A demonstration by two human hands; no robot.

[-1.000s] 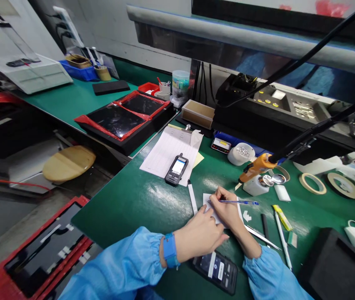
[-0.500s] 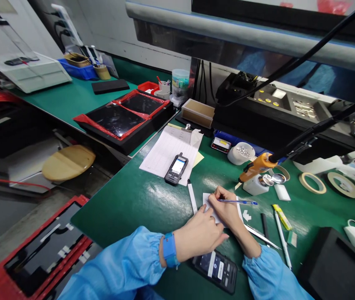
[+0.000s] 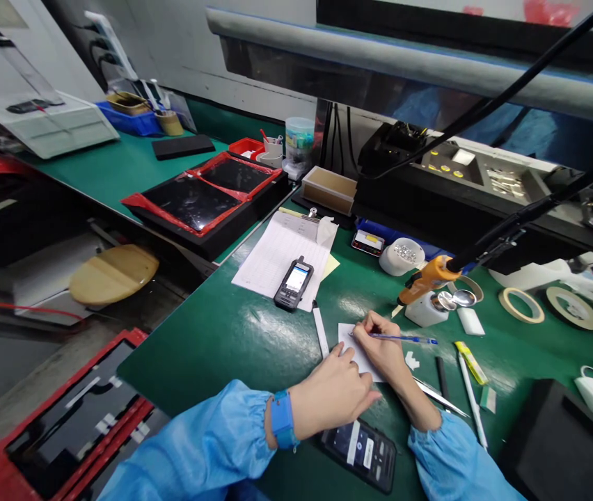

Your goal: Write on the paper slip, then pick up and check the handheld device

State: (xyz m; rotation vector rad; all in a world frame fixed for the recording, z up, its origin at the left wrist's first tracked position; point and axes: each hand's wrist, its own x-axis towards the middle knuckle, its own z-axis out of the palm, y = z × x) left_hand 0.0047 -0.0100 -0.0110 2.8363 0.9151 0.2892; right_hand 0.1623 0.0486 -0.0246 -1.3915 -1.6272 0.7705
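Note:
My right hand point(image 3: 381, 346) is closed around a blue pen point(image 3: 410, 339), its tip on a small white sheet of paper point(image 3: 346, 333). Lying across the lower left of that sheet, my left hand point(image 3: 334, 391) has its fingers stretched out and presses the paper to the green bench. A blue strap point(image 3: 282, 419) circles my left wrist. Below my hands lies a black phone point(image 3: 374, 459) with a lit screen, partly covered by my left hand. A white marker-like stick point(image 3: 320, 331) with a black end is left of the paper.
A second keypad phone point(image 3: 295, 282) rests on a clipboard with forms point(image 3: 262, 261). An orange electric screwdriver point(image 3: 429, 278) hangs at the right above a white dispenser bottle point(image 3: 427, 309). Tweezers point(image 3: 441, 398), tape rolls point(image 3: 521, 305) and a black box point(image 3: 562, 438) occupy the right side.
My right hand and the pen have shifted slightly to the right, with the pen's back end farther right. The left hand stays on the paper.

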